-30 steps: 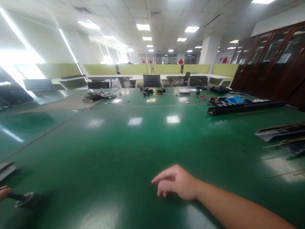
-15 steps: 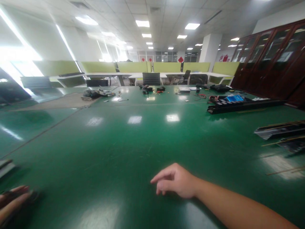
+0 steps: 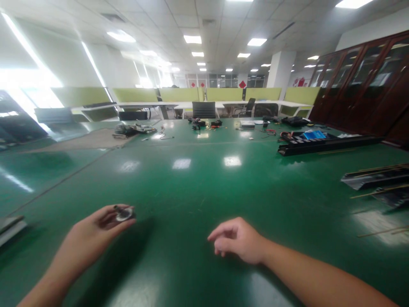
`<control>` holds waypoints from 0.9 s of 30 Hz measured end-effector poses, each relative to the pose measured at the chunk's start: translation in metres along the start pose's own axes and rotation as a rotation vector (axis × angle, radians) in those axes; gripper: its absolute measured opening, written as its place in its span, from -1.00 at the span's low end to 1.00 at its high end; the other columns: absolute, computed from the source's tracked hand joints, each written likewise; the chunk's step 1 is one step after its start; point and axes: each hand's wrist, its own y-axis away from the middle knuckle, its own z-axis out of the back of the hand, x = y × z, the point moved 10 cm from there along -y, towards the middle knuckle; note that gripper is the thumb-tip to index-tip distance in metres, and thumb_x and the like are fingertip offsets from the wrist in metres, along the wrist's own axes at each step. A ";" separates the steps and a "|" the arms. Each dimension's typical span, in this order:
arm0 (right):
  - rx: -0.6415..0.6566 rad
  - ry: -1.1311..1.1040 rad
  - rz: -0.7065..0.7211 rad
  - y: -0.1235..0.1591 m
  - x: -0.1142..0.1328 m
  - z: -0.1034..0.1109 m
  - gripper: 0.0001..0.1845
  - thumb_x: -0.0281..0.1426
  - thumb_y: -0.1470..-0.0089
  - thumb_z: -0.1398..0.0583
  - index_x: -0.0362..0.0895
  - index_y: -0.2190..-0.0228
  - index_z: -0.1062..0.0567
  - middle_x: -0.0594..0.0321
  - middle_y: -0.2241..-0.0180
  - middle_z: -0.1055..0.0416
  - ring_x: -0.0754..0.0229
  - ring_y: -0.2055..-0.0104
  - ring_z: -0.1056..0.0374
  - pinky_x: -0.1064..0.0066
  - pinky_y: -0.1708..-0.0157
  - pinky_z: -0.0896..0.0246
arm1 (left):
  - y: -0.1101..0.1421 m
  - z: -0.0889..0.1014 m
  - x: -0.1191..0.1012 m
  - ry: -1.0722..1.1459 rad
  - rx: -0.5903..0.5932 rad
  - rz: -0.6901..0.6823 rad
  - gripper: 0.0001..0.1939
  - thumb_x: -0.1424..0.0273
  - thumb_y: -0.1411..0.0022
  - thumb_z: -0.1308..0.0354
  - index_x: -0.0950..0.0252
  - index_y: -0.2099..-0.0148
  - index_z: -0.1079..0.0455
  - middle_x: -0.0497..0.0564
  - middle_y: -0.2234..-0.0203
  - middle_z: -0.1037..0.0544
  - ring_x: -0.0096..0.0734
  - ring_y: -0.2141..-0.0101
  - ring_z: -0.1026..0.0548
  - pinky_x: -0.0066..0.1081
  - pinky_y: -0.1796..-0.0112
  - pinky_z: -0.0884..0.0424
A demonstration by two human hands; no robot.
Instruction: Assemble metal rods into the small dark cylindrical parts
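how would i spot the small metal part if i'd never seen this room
Over the big green table, look at the near left for the left hand. It grips the metal part: a pale round disc with a short dark stem, the only thing visibly held.

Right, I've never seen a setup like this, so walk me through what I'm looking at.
There is no machine here: these are a person's bare hands, seen from a camera worn on the head, looking forward and down. The left hand holds a small part with a pale, round disc; its exact kind is too blurred to tell. The right hand is loosely curled, with nothing visible in it. Both are over a green tabletop. Toward the right lie a long black channel and thin yellowish rods.
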 end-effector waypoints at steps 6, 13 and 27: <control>-0.380 0.136 0.146 0.001 0.016 0.054 -0.82 -0.32 -0.01 -0.30 -0.21 0.44 -0.56 0.24 0.53 -0.47 0.26 0.48 -0.35 0.42 0.41 -0.26 | 0.025 -0.129 -0.111 0.256 0.465 -0.287 -0.62 0.19 -0.10 -0.32 0.28 0.08 -0.47 0.03 0.21 -0.61 -0.26 0.24 -0.58 -0.28 0.12 -0.50; -0.454 0.288 0.152 -0.004 0.007 0.067 -0.53 -0.62 0.16 -0.17 -0.17 0.13 -0.49 0.19 0.27 -0.47 0.22 0.33 -0.39 0.37 0.25 -0.33 | 0.063 -0.167 -0.140 0.118 0.487 -0.637 -0.68 0.33 -0.29 -0.18 0.13 -0.09 -0.45 -0.01 0.20 -0.56 -0.36 0.21 -0.49 -0.34 0.15 -0.41; -0.383 0.642 0.226 0.009 0.036 0.037 -0.67 -0.60 0.11 -0.28 -0.08 0.25 -0.55 0.27 0.30 -0.48 0.17 0.24 -0.39 0.39 0.23 -0.28 | 0.076 -0.169 -0.142 0.221 0.419 -0.776 -0.72 0.38 -0.26 -0.24 0.19 -0.03 -0.49 0.07 0.16 -0.57 -0.33 0.17 -0.53 -0.37 0.13 -0.48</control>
